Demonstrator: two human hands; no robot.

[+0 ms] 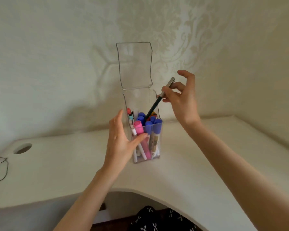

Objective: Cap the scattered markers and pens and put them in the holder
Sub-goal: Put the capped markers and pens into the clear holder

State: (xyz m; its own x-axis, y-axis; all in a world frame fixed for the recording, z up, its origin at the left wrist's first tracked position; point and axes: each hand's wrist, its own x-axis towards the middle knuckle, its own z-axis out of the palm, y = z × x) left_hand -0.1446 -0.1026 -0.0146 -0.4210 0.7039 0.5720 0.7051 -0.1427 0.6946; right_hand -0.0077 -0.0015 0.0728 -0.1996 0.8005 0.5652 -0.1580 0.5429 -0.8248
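The pale bench (198, 164) carries a clear holder (138, 99), its lid standing open, packed with capped markers (148, 126). The left hand (122, 144) lies spread against the holder's left front corner, thumb across the front. Above and to the right, the right hand (182, 95) pinches a dark pen (154, 105) below its silver cap; the slanting pen's lower end sits among the markers.

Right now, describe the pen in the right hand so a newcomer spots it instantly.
Find the clear holder, lid flipped up, on the white desk. The right hand pinches a pen slanting into its top. Unlike the stubby blue and pink markers, it is slim, dark, silver-ended.
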